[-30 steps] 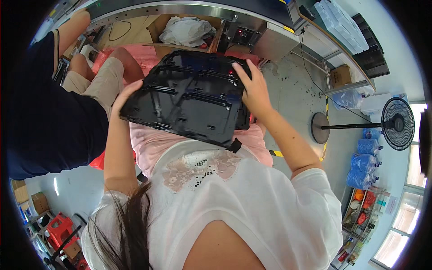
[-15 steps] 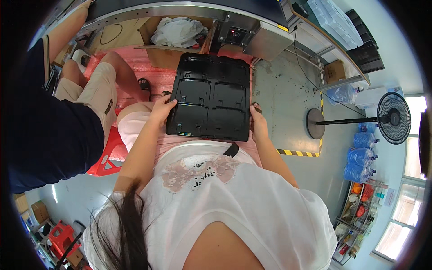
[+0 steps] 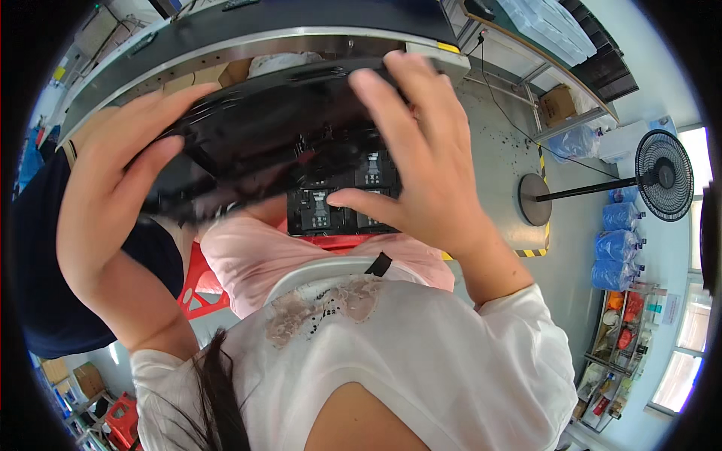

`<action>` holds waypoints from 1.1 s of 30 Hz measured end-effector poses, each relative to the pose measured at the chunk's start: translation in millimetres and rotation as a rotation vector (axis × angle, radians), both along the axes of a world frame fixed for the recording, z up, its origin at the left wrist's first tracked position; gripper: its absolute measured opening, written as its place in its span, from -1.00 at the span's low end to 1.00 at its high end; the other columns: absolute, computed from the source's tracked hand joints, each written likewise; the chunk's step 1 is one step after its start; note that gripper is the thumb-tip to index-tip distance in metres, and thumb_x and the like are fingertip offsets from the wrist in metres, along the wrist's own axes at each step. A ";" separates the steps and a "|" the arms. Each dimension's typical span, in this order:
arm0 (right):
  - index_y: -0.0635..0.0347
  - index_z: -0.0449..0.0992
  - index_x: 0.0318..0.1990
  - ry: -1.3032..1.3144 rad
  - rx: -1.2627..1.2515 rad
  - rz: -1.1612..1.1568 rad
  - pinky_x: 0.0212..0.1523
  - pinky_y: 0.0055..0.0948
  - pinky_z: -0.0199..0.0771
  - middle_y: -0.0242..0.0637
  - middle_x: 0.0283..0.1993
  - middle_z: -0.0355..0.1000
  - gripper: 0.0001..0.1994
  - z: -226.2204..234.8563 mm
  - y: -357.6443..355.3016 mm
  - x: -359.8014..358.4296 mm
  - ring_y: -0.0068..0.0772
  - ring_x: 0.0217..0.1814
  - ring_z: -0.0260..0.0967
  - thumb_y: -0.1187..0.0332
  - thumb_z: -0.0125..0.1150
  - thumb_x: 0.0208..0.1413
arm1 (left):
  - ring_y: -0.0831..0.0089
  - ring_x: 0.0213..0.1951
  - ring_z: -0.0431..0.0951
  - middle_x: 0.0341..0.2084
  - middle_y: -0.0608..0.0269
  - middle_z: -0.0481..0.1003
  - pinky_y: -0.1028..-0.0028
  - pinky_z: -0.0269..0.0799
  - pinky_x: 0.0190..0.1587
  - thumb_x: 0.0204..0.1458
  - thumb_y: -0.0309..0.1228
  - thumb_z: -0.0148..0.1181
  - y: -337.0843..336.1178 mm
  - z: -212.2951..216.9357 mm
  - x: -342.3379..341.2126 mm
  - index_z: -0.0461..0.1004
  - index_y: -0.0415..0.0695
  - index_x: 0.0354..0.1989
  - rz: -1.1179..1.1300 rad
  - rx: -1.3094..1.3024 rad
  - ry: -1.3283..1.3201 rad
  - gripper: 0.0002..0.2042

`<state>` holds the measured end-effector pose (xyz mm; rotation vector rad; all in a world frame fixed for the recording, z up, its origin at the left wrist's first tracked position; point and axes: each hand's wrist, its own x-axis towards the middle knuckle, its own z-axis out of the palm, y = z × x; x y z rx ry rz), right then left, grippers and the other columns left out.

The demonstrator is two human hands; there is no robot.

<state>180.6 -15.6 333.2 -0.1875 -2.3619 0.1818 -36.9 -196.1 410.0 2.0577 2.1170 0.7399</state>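
A black plastic tray (image 3: pixel 256 139) is raised and tilted in front of me, blurred by motion. My left hand (image 3: pixel 98 188) grips its left end, fingers over the top and thumb below. At its right end my right hand (image 3: pixel 436 161) has its fingers spread, the fingertips overlapping the tray; whether they touch it I cannot tell. Beneath, over my lap, lies a second black tray (image 3: pixel 294 219) with compartments. Flat dark rectangular pieces (image 3: pixel 319 212) with pale markings, resembling phone batteries, sit in them. My right thumb hangs over that tray; the raised one hides its far part.
A dark-topped bench (image 3: pixel 301 28) with a metal edge runs across the far side. Close on my left sits a person in dark clothing (image 3: pixel 45 255) by a red stool (image 3: pixel 201 289). A standing fan (image 3: pixel 662 177) and blue water bottles (image 3: pixel 618 248) are at right.
The black tray has risen from my lap and swung left, tilting. Its lifting uncovers the second tray with pieces in it. My right hand has come up with fingers spread.
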 end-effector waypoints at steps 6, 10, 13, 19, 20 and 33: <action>0.25 0.44 -0.16 -0.631 -0.369 0.063 -0.26 -0.24 0.37 0.00 -0.43 0.39 -0.58 -83.9 30.5 0.4 -0.03 -0.34 0.36 0.06 0.21 -0.01 | 0.17 -0.15 0.47 -0.31 0.14 0.53 0.28 0.35 -0.07 -0.22 -0.50 0.17 143.2 -49.3 21.0 0.55 -0.08 -0.20 -0.445 -0.516 0.342 -0.69; 0.35 0.43 -0.18 -0.586 -1.026 -0.005 -0.18 -0.34 0.37 -0.08 -0.36 0.46 -0.58 -125.9 46.2 4.4 -0.25 -0.24 0.43 0.08 0.12 0.10 | 0.19 -0.07 0.43 -0.26 0.19 0.52 0.22 0.28 0.04 -0.22 -0.46 0.18 203.7 -77.9 50.0 0.58 -0.03 -0.23 -0.388 -0.792 0.362 -0.71; 0.43 0.44 -0.28 -0.848 -1.364 -0.106 -0.50 -0.42 0.41 -0.16 -0.46 0.46 -0.42 -148.4 79.0 15.1 -0.34 -0.50 0.43 -0.10 0.00 0.11 | 0.16 0.22 0.15 0.18 0.08 0.20 -0.11 -0.10 0.22 -0.17 -0.32 0.23 206.7 -150.3 59.6 0.39 -0.03 0.06 -0.460 -0.488 0.732 -0.49; 0.40 0.46 -0.47 -1.186 -1.237 -0.381 -0.65 -0.33 0.36 -0.16 -0.63 0.39 -0.35 -212.2 107.6 25.5 -0.28 -0.67 0.36 -0.18 -0.09 0.09 | -0.03 0.33 -0.19 0.29 -0.19 -0.14 -0.13 -0.32 0.26 -0.06 0.06 0.05 112.4 -348.9 64.7 0.08 -0.17 0.25 -0.215 -0.349 0.288 -0.24; 0.39 0.47 -0.49 -1.287 -1.115 -0.482 -0.65 -0.30 0.36 -0.17 -0.67 0.38 -0.34 -193.0 125.3 24.8 -0.25 -0.69 0.35 -0.20 -0.09 0.08 | -0.02 0.34 -0.21 0.30 -0.18 -0.17 -0.12 -0.35 0.27 -0.05 0.07 0.03 108.9 -360.3 60.9 0.07 -0.16 0.26 -0.212 -0.290 0.254 -0.24; 0.33 0.47 -0.26 0.359 -1.654 -0.183 -0.32 0.02 0.53 -0.08 -0.23 0.42 -0.71 -120.1 443.7 -110.4 -0.09 -0.21 0.42 0.37 0.36 -0.12 | 0.10 -0.12 0.47 -0.20 0.06 0.49 0.28 0.38 -0.06 -0.12 -0.40 0.24 204.3 -136.6 -7.9 0.43 -0.21 -0.08 -0.006 0.118 -0.162 -0.63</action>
